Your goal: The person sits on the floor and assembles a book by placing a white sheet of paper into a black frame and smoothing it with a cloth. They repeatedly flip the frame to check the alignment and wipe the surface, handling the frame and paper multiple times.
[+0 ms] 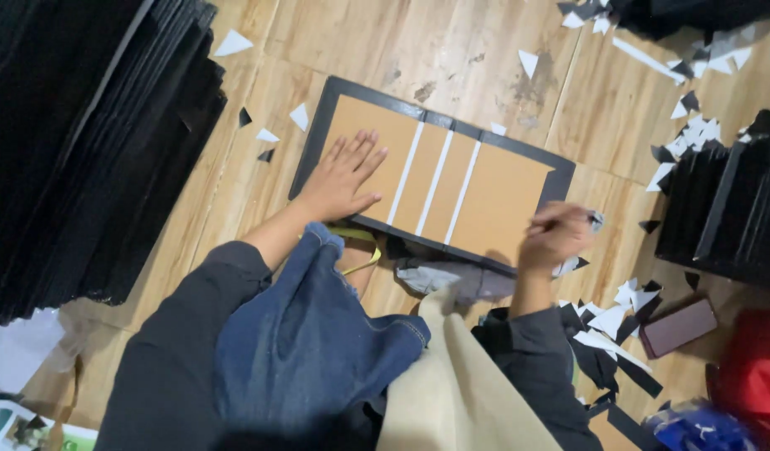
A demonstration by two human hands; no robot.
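I see my left hand [345, 174] spread flat on the brown board panel [439, 179] at frame centre, its long axis running toward the lower right, where my right hand [552, 238], the nearer one, pinches its black edge [560, 179].

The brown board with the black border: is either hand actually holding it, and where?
Left hand only presses flat on the board, holding nothing. Right hand is blurred at its near edge; any hold cannot be told.

A dark, glossy rectangular phone screen [678, 326] lies on the wooden floor at four o'clock, among paper scraps. A blue crinkled plastic packet [701, 426] sits at five o'clock, its print blurred.
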